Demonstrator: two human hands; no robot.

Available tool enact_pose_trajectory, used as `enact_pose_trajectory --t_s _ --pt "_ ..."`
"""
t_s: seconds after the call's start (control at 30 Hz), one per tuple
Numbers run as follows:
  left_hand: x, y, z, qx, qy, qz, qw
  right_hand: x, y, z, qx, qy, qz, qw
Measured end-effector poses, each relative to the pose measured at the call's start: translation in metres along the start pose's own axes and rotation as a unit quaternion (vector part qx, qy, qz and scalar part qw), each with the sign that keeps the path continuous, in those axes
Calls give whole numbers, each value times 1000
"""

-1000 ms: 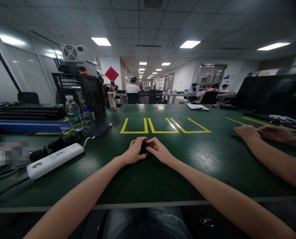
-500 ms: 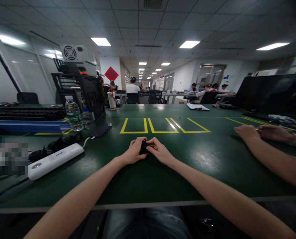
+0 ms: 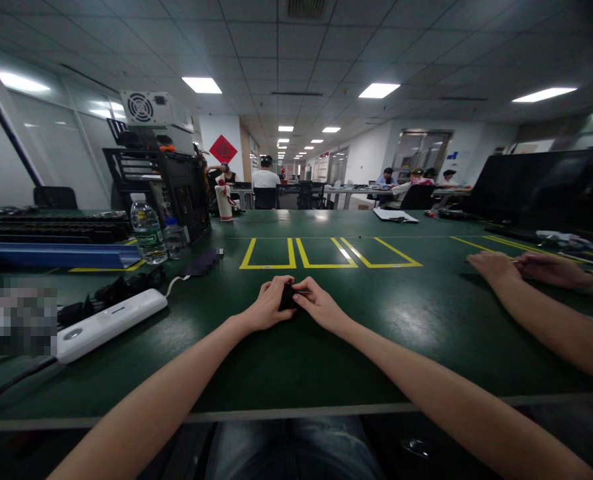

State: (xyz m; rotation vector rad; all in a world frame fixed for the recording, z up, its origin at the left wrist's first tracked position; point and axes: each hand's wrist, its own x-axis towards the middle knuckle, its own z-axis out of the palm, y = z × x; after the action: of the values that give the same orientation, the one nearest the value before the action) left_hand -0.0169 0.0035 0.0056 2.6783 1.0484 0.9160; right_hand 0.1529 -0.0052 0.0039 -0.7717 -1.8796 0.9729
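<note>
My left hand [image 3: 270, 303] is closed around a small black object [image 3: 287, 297], its fingers over the top and the thumb underneath. From the other side my right hand [image 3: 316, 301] is pinched against the object's right edge, thumb and forefinger together; whether a thin piece sits in that pinch is too small to make out. Both hands rest low over the green table [image 3: 296, 360], just in front of the yellow tape outlines [image 3: 326, 265]. What the black object is, I cannot tell, since the fingers cover much of it.
To the left lie a white power strip [image 3: 114, 323], black cables [image 3: 121, 288], a water bottle [image 3: 149, 230] and an open computer case [image 3: 176, 190]. A co-worker's hands [image 3: 496, 268] are at the right, before a dark monitor [image 3: 551, 193]. A clipboard [image 3: 395, 215] lies farther back.
My hands and the black object stay almost in place. On the right, the co-worker's hands have shifted very slightly.
</note>
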Motion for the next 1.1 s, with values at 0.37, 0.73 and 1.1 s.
enact_pose_trajectory --t_s 0.37,0.73,1.1 --pt "0 1 -2 -1 -8 -4 1000 0 -1 -2 -10 -9 3 1000" --pt "1 -1 1 -7 -2 -12 1000 0 -1 -1 -31 13 -4 999" --pt "1 2 -1 -5 -6 -11 1000 -5 -6 2 -31 8 -24 999"
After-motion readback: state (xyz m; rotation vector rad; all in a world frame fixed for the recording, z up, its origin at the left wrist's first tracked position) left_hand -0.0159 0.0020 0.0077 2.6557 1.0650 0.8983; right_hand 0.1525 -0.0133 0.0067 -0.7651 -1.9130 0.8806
